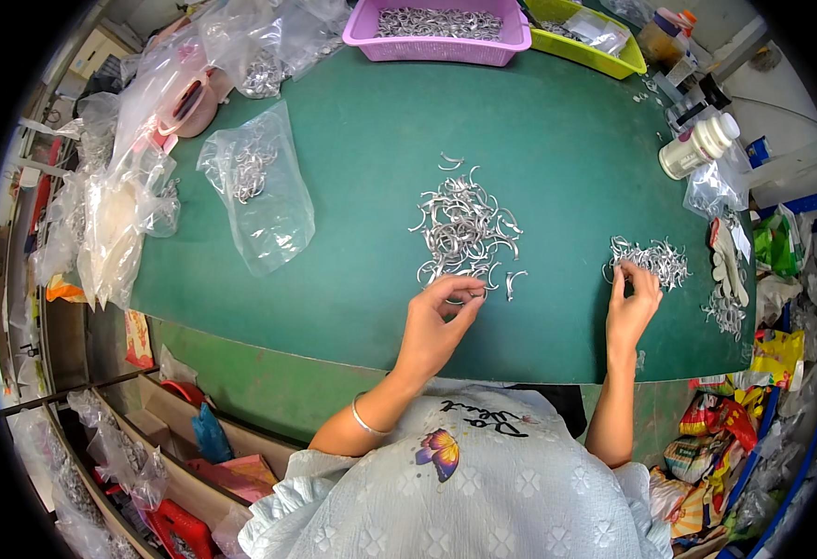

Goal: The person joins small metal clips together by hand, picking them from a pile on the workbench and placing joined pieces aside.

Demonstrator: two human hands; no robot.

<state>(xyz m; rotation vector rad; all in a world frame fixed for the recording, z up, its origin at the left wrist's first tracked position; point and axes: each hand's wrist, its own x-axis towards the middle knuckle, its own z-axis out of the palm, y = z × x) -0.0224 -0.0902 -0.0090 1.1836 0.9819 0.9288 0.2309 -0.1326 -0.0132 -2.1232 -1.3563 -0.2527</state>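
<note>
A loose pile of small curved silver metal pieces [464, 224] lies mid-table on the green tabletop [362, 168]. At its near edge my left hand [434, 326] is closed in a pinch, with one curved metal piece [479, 294] at the fingertips. To the right is a smaller, denser pile of similar silver pieces [665, 261]. My right hand [634, 307] reaches into the near left side of that pile, thumb and fingers drawn together. Whatever those fingertips hold is too small to make out. A couple of pieces [513, 284] lie just right of the middle pile.
A purple basket [441, 48] full of metal pieces and a yellow-green basket [585, 58] stand at the far edge. Left lies a clear plastic bag [278, 214] with pieces inside. A white bottle [699, 146] and a glove [727, 261] are at the right.
</note>
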